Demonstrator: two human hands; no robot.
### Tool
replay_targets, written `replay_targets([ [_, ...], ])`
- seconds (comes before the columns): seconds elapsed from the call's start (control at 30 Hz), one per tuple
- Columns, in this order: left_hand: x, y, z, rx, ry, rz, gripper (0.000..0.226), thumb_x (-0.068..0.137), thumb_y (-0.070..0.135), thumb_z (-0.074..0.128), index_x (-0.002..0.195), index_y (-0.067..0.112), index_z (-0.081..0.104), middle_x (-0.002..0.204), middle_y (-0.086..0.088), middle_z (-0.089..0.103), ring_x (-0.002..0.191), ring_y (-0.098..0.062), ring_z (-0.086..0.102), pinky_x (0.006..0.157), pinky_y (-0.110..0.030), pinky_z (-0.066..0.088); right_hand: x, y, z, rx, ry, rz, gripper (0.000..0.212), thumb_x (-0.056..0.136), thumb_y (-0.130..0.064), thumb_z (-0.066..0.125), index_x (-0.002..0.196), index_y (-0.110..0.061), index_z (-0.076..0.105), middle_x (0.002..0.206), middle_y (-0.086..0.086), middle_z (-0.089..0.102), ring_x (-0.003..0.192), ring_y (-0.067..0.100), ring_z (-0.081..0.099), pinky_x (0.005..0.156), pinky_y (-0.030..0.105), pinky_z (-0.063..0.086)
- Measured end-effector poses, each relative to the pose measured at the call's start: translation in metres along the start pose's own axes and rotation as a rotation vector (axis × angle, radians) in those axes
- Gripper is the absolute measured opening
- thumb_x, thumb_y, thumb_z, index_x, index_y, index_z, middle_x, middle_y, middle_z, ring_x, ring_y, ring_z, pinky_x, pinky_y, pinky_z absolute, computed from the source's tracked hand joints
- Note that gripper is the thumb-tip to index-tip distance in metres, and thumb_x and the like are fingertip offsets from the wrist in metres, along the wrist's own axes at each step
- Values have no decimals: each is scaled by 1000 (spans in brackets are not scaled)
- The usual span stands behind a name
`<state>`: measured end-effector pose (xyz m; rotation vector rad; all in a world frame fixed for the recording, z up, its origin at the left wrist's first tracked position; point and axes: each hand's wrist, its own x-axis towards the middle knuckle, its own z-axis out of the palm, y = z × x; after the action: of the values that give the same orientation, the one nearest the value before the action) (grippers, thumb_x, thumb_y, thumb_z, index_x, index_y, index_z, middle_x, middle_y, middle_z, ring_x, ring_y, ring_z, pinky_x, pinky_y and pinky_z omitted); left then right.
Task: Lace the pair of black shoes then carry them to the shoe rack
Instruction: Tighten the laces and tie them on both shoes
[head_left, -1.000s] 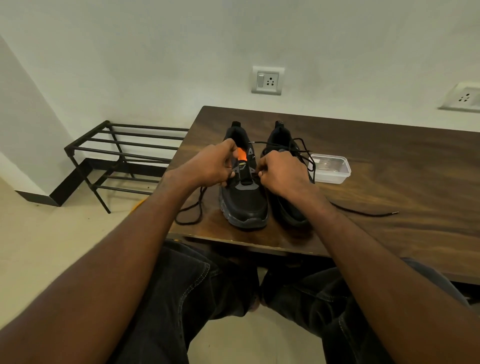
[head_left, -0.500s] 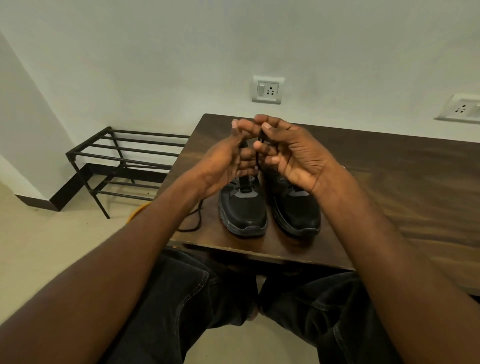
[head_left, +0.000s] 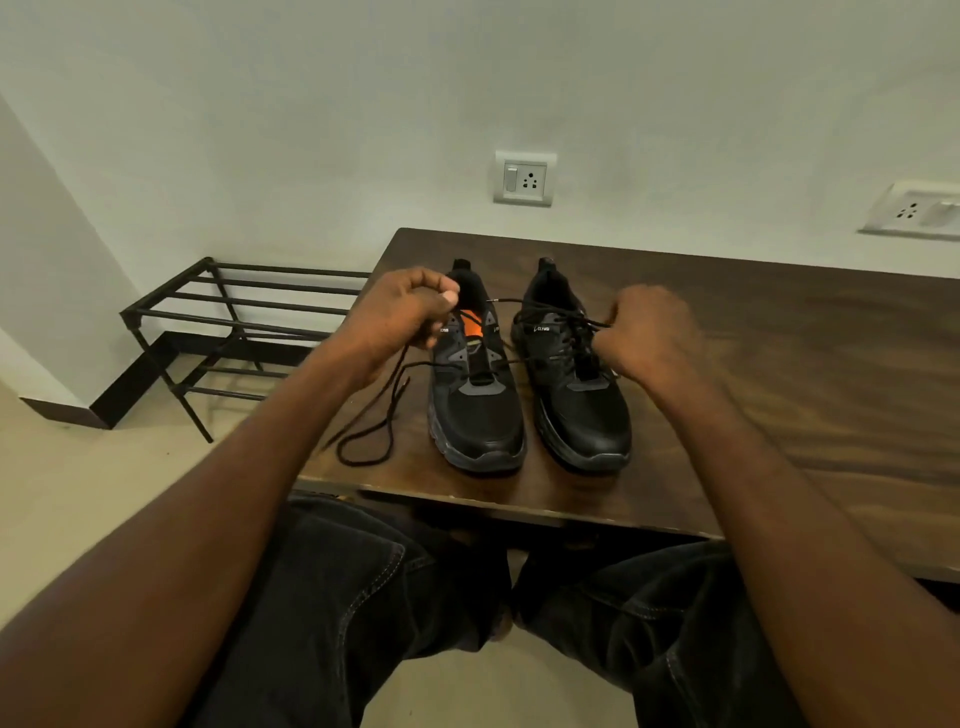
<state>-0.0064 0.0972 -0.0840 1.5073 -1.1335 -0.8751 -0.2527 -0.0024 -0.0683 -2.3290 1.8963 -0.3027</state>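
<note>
Lacing underway: left hand and right hand each pinch a lace end across the left shoe; next, thread the following eyelets.

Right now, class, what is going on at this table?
A seated person is lacing a pair of black shoes on the wooden table. The left hand and the right hand each pinch an end of the lace, pulled out to either side of the left shoe, where it is threaded through only the lowest eyelets. The right shoe looks already laced. The shoe rack stands on the floor to the left.
</note>
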Motion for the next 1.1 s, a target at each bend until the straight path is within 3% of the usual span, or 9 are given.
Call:
replay_targets([
  [0.1,-2,0,7,57,-45,27,16,100,9,63,116,7,64,72,-2,61,64,-12,56,55,-24,47,-12,-26,0,373,-101,-255,30,96,-24,69,126,-22,73,127,2,69,115,21,64,100,37,52],
  [0.23,-3,3,17,30,-108,44,25,100,13,66,121,2,62,71,-5,66,66,-23,55,59,-30,46,-23,-53,8,742,-351,-335,14,96,-23,74,109,-23,80,95,-5,79,91,6,72,88,29,57],
  [0.4,-2,2,11,58,-90,34,18,102,10,61,119,3,63,75,-7,68,60,-17,57,58,-28,49,-13,-43,15,253,20,-32,13,92,-26,73,102,-20,78,100,6,75,93,27,71,82,42,60],
  [0.53,0,-3,3,118,-60,24,13,104,11,58,114,9,66,75,-5,70,58,-14,57,55,-25,47,-19,-41,11,-21,49,-73,24,91,-26,72,113,-15,71,109,8,69,106,32,63,92,46,53],
  [0.63,-2,-3,7,110,-75,34,12,100,13,67,111,9,65,73,-6,71,52,-12,54,49,-22,42,-25,-55,13,262,-79,-336,36,94,-31,74,129,-22,70,125,0,70,115,20,63,97,35,51],
  [0.7,-2,-2,11,87,-92,39,16,99,15,69,112,8,65,74,-6,71,53,-12,55,47,-21,43,-28,-63,16,484,-227,-427,27,94,-33,76,120,-26,77,110,-7,77,100,8,68,89,29,53],
  [0.8,-2,-2,9,85,-81,41,15,101,16,66,112,5,66,73,-6,69,55,-13,56,49,-21,45,-20,-60,24,470,-145,-280,7,92,-33,78,96,-28,82,83,-7,77,81,9,72,83,39,61],
  [0.93,1,-5,2,113,-60,23,13,104,15,60,109,7,69,76,-5,70,57,-11,59,52,-21,49,-10,-45,23,109,29,-71,21,92,-31,75,113,-25,77,107,4,75,97,26,70,87,45,60],
  [1.1,0,-3,9,84,-75,36,10,98,14,70,105,8,69,72,-7,71,57,-16,60,52,-23,51,-19,-55,22,407,-174,-409,51,90,-36,80,138,-32,64,128,-6,69,119,14,64,99,31,50],
])
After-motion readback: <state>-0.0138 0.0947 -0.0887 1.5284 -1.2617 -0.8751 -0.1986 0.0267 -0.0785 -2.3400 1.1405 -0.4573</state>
